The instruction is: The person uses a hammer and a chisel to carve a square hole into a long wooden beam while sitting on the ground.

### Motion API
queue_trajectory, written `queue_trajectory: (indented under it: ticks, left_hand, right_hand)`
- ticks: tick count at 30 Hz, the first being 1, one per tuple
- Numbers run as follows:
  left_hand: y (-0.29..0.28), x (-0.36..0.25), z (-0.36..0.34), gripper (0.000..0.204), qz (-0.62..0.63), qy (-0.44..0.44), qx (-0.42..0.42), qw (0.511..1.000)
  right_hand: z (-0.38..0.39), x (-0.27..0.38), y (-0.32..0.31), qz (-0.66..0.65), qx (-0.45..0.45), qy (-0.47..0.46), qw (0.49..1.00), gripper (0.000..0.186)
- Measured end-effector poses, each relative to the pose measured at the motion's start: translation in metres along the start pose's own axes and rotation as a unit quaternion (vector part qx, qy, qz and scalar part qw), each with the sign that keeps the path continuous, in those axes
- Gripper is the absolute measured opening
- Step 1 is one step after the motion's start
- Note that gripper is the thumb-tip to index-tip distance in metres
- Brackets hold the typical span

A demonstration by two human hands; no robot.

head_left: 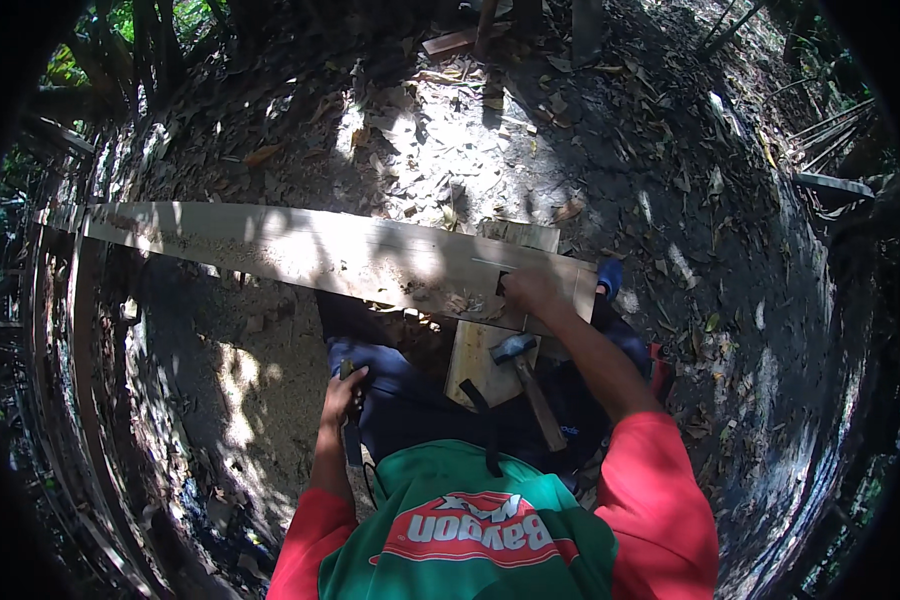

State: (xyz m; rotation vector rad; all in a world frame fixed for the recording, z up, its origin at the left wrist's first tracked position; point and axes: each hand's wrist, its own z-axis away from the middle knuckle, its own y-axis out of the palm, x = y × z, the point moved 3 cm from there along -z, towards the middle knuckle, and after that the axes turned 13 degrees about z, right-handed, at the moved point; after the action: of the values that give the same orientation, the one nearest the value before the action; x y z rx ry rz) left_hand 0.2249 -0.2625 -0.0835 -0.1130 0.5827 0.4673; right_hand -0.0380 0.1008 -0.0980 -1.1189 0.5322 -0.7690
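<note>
A long pale wooden plank (360,255) lies across in front of me, its right end over my knees. My right hand (532,292) is closed on top of the plank near that end. A small dark piece shows at its fingers, and thin pale lines or edges show on the wood beside it. At my left thigh, my left hand (342,395) is closed around a tool with a yellowish handle end (346,368); a flat greyish part shows below the hand, its kind unclear. Between my legs, a hammer (538,400) rests with its head on a wooden board (467,362).
A short wood piece (520,235) sits under the plank's far edge. Long timbers (85,370) stand at the left, where the plank's far end rests. Dry leaves and sawdust cover the ground (240,370). Several sticks (835,135) lie at the far right.
</note>
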Motion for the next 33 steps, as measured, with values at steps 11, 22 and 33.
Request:
queue_trajectory:
  ticks: [11,22,33]
  left_hand:
    - [0.002,-0.002,0.000,0.036,-0.019,-0.013,-0.023,0.999]
    - [0.007,-0.005,-0.001,0.035,0.001,-0.001,-0.015,1.000]
    - [-0.002,0.005,0.000,0.034,0.013,0.032,-0.031,0.999]
  right_hand:
    - [-0.006,-0.008,-0.021,-0.005,0.051,-0.044,0.998,0.028]
    - [0.053,-0.007,-0.032,-0.276,-0.091,0.138,0.947,0.040]
    - [0.028,0.029,-0.038,-0.560,-0.077,0.158,0.810,0.033]
